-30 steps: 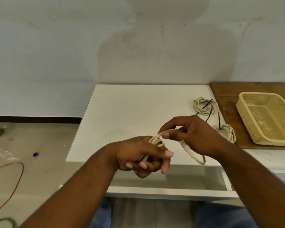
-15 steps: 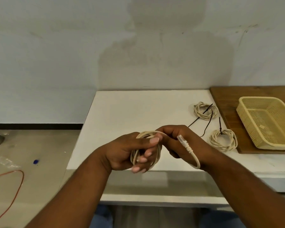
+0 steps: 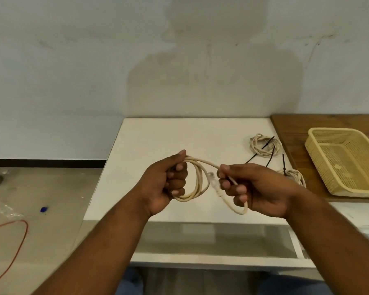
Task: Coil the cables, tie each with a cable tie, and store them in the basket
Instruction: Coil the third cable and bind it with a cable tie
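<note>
While left hand (image 3: 168, 182) grips the coil (image 3: 200, 184) and right hand (image 3: 254, 188) pinches the tail (image 3: 219, 193), a slack grip could let the coil spring open before tying.

Hands: two, the left hand (image 3: 164, 184) and the right hand (image 3: 260, 188), both in the middle of the frame.
Cream cables: three — one held cable (image 3: 200, 165) gripped by both hands, then a far coil (image 3: 258, 145) and a near coil (image 3: 296, 174) right of centre.
Black cable ties (image 3: 268, 142): four black strips show at the two coils — whether some are parts of one tie, I cannot tell.
Baskets: one yellow basket (image 3: 332, 129), right edge.
Table tops: two, a white table (image 3: 179, 135) and a wooden top (image 3: 296, 128).
Floor, lower left: one orange wire (image 3: 24, 231), one small blue thing (image 3: 43, 209).
</note>
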